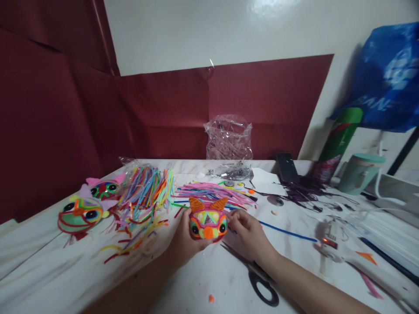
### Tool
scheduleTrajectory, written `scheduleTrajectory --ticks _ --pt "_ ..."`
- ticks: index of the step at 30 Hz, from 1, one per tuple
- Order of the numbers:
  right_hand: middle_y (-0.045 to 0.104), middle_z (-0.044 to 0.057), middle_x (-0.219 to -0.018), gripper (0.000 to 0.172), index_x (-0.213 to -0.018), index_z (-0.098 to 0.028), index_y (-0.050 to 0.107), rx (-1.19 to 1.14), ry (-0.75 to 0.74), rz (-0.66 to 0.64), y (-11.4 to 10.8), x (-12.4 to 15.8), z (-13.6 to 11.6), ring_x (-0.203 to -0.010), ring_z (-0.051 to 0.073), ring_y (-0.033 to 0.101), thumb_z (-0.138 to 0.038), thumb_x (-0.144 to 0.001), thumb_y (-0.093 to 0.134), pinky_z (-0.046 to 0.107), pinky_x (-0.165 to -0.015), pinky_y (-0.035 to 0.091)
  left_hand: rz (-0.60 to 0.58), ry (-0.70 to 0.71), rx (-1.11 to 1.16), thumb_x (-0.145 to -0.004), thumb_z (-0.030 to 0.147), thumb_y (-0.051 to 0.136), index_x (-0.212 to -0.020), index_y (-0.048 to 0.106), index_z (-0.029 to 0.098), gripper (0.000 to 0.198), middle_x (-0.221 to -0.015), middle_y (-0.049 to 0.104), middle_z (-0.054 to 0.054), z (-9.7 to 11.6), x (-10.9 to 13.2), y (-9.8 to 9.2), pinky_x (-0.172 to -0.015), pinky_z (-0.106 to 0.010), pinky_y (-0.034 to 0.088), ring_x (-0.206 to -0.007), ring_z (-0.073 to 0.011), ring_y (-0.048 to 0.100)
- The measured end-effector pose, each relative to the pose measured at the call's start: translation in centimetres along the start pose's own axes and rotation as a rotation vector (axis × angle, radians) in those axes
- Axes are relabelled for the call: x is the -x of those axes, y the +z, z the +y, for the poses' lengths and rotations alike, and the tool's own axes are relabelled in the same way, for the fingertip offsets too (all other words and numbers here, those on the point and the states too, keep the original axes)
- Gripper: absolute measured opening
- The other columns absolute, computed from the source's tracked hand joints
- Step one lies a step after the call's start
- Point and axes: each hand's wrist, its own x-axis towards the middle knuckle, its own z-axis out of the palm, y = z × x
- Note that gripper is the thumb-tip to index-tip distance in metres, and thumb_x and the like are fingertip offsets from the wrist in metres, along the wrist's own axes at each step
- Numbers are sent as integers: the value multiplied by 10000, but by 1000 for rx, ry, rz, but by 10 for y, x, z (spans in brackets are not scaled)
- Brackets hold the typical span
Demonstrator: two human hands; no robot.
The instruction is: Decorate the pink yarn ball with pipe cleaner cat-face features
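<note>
My left hand (187,233) is wrapped round a colourful pipe-cleaner animal head (208,234), with orange ears, black eyes and an orange nose. It faces me above the table. The fingers of my right hand (247,229) are pinched together at the head's right side; what they hold, if anything, is too small to make out. A blue pipe cleaner (288,232) runs to the right from behind my right hand; whether I grip it, I cannot tell. Black-handled scissors (262,288) lie partly under my right wrist.
Two similar animal heads, one green-mouthed (80,218) and one pink-eared (106,187), sit at left. Pipe-cleaner bundles (147,187) lie behind my hands. A glue gun (337,244) with a red light rests at right, near a mug (360,174) and a phone (287,168).
</note>
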Motion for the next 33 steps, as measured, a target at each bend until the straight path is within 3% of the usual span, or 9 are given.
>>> scheduleTrajectory --ticks 2,5,11,22,30,33 --pt "592 10 -715 218 -775 -203 543 -18 7 7 2 1 -1 -627 164 541 -411 -724 585 286 -583 461 -9 -3 -19 -529 172 750 -1231 355 205 807 -1193 546 -95 2 1 -1 -895 -397 491 -1075 -266 569" --pt "642 58 -863 319 -939 -173 567 -28 50 -26 5 3 -2 -718 192 589 -407 -723 595 311 -634 486 -9 42 -75 -519 168 748 -1232 364 210 811 -1193 548 -93 4 2 0 -907 -413 486 -1081 -275 566" --pt "668 73 -928 280 -958 -162 566 -5 17 -80 4 4 6 -801 215 612 -359 -763 603 346 -720 495 2 257 -265 -544 211 768 -1235 379 200 793 -1271 480 -135 1 6 3 -993 -461 409 -1193 -307 472" --pt "658 74 -932 324 -973 -174 552 -21 -35 -103 5 1 11 -780 204 591 -419 -768 610 333 -675 505 44 348 -349 -560 234 763 -1252 363 200 800 -1268 470 -154 -5 6 7 -993 -498 401 -1202 -332 464" --pt "646 41 -789 246 -866 -219 536 -140 19 -46 4 -3 3 -699 189 598 -446 -862 443 301 -597 479 50 252 -302 -541 207 753 -1233 349 200 801 -1271 458 -139 -4 5 5 -1008 -478 389 -1204 -315 457" --pt "592 4 -688 168 -777 -217 537 -102 39 25 -3 -7 3 -634 175 554 -381 -798 515 294 -585 461 25 175 -243 -543 208 741 -1254 327 203 823 -1247 486 -120 -2 4 2 -978 -440 425 -1157 -289 501"
